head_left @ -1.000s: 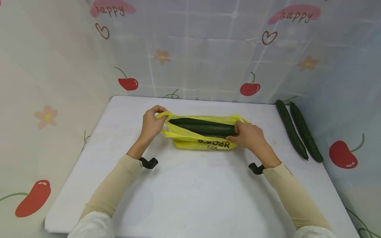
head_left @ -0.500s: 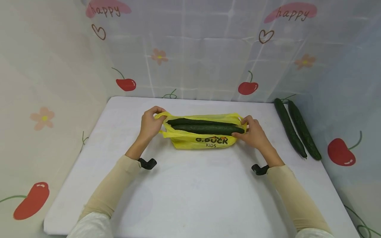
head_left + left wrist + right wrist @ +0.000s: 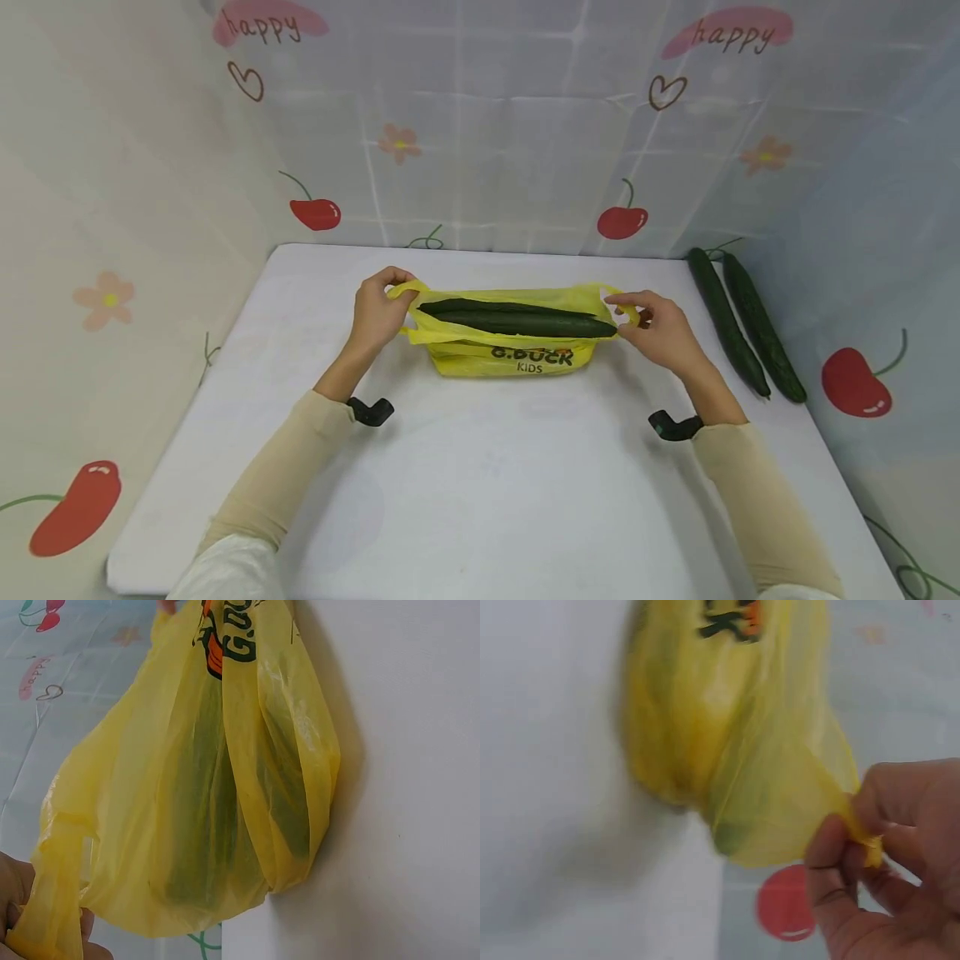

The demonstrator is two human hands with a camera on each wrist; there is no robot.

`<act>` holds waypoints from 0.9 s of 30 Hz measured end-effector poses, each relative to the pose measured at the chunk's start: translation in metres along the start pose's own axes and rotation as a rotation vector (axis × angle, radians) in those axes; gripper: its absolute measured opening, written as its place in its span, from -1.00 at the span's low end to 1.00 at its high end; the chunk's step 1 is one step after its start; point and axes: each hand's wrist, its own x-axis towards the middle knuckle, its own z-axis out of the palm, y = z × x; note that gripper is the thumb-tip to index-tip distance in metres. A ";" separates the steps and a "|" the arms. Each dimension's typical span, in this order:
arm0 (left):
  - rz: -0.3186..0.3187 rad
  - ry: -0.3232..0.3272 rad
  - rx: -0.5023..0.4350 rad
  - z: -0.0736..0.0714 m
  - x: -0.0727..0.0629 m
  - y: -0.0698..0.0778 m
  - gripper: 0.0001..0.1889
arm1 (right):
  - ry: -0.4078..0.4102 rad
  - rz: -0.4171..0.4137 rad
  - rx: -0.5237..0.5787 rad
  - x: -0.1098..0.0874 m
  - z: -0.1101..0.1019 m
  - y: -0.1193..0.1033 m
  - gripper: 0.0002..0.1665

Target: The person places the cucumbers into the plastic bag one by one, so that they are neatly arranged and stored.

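A yellow plastic bag [image 3: 457, 360] with black lettering lies on the white table, its mouth spread. Long dark green cucumbers [image 3: 517, 321] show inside the opening, side by side. On the left, my left hand [image 3: 377, 310] grips one of the bag's handles; in the left wrist view, the bag wall [image 3: 127, 825] bulges with dark green shapes behind it. My right hand [image 3: 658, 333] pinches the handle at the right end, with thumb and fingers on the thin plastic, as the right wrist view shows. One cucumber's right tip lies close to that thumb.
Two more cucumbers, a left one [image 3: 727, 321] and a right one [image 3: 765, 329], lie at the right edge of the white table [image 3: 487, 483]. A printed curtain [image 3: 517, 167] stands behind and along both sides. A black wrist mount [image 3: 675, 427] juts from the right wrist.
My right hand has let go of the cucumber's end, moved to the right and taken hold of the bag's right handle. The left hand keeps its grip nearly in place.
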 end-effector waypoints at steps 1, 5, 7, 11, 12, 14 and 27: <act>-0.001 0.001 0.002 0.000 0.000 0.000 -0.87 | 0.046 -0.035 0.024 -0.003 -0.004 -0.006 -0.44; -0.002 0.001 0.007 -0.001 0.000 0.000 -0.86 | 0.261 -0.246 0.186 -0.016 -0.020 -0.033 -0.44; -0.002 0.004 0.006 -0.002 -0.001 0.000 -0.86 | 0.332 -0.362 0.243 -0.022 -0.025 -0.047 -0.41; -0.009 0.002 0.000 -0.004 0.000 0.001 -0.86 | 0.373 -0.476 0.163 -0.027 -0.027 -0.066 -0.34; -0.011 -0.002 -0.001 -0.005 -0.001 0.001 -0.86 | 0.372 -0.476 0.136 -0.028 -0.026 -0.068 -0.33; -0.014 -0.015 -0.008 -0.006 -0.002 0.001 -0.84 | 0.373 -0.471 0.081 -0.027 -0.024 -0.068 -0.34; 0.032 -0.036 0.023 -0.023 -0.014 0.007 -0.72 | 0.477 -0.548 0.166 -0.043 -0.030 -0.057 -0.46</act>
